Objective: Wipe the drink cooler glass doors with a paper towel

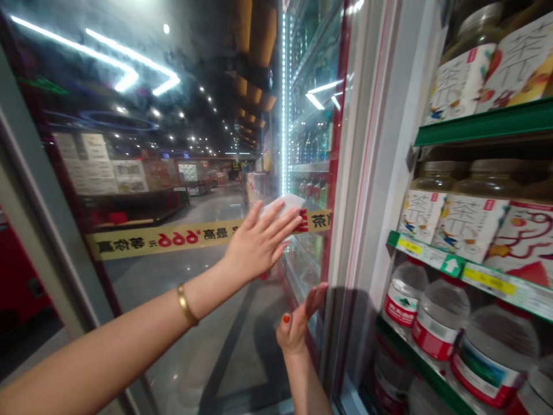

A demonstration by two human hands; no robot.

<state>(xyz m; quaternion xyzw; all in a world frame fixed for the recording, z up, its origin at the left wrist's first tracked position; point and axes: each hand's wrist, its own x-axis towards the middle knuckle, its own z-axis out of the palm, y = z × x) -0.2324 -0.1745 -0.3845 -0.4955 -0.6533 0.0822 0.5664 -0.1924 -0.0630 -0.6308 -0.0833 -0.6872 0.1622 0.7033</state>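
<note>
My left hand (259,242) lies flat against the glass door (173,173) with its fingers stretched out. It presses a white cloth (283,203) onto the pane, just above a yellow printed strip (164,237). A gold bracelet (186,305) sits on that wrist. My right hand (298,323) is lower down. Its straight fingers rest against the door's red edge (332,219), the thumb stands apart, and it holds nothing.
To the right, the cooler's shelves hold large water bottles (440,317) at the bottom and jars with white tea labels (469,222) above, behind green shelf rails (449,266). The glass reflects ceiling lights and shows a shop aisle (216,202).
</note>
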